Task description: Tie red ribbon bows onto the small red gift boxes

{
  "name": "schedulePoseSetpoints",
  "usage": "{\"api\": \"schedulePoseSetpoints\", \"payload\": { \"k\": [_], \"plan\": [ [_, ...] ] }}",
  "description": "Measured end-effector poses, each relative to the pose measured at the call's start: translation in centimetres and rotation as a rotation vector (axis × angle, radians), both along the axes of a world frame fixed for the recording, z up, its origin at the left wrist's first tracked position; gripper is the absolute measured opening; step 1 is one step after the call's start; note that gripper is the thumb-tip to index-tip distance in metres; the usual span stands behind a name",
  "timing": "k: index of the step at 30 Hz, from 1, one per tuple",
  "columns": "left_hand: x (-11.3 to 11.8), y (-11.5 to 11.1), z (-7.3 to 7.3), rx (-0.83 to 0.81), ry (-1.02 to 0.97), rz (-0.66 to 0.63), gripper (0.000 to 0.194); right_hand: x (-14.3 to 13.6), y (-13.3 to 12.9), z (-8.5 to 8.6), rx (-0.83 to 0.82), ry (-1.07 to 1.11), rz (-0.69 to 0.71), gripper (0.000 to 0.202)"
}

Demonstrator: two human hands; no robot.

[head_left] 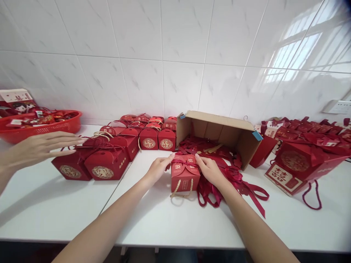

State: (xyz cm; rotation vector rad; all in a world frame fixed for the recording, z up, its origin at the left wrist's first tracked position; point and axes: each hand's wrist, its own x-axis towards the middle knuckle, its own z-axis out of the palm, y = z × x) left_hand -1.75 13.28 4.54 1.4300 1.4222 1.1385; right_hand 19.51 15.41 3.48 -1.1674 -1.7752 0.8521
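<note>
Between my two hands stands a small red gift box [184, 179] with gold lettering, its top flaps folded in and a gold rope handle hanging at the front. A dark red ribbon [189, 162] lies across its top. My left hand [158, 168] is closed at the box's upper left edge, the thumb on top near the ribbon. At the upper right edge my right hand [210, 169] is closed in the same way, thumb on top. The undersides of the fingers are hidden. Loose dark red ribbons [238, 182] lie just right of the box.
Behind, a cardboard carton [219, 122] lies on its side with ribbons spilling out. Several red boxes [102, 166] stand at left, near another person's hand [41, 148]. A red basket [68, 126] holds small packets. Larger red boxes [294, 162] stand at right.
</note>
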Motion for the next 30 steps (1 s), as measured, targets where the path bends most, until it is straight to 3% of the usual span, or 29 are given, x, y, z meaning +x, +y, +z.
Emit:
{"api": "schedulePoseSetpoints", "payload": {
  "k": [6, 15, 20, 25, 30],
  "plan": [
    [0.1, -0.7, 1.1, -0.01, -0.068, -0.008, 0.053, 0.0, 0.0, 0.1, -0.014, 0.029, 0.048, 0.05],
    [-0.6, -0.3, 1.7, -0.033, -0.102, -0.048, 0.037, 1.6, 0.4, 1.2, -0.045, 0.12, 0.142, 0.043],
    [-0.5, -0.5, 1.6, 0.006, -0.086, -0.114, 0.037, 2.1, -0.1, 1.6, -0.29, 0.401, 0.341, 0.036],
    [0.2, -1.0, 1.5, 0.051, -0.033, -0.154, 0.038, 1.6, -1.2, 1.8, -0.332, 0.597, 0.368, 0.03],
    [0.7, -1.9, 1.8, 0.252, 0.086, -0.026, 0.021, 0.5, -1.9, 1.9, -0.256, 0.549, 0.423, 0.039]
  ]
}}
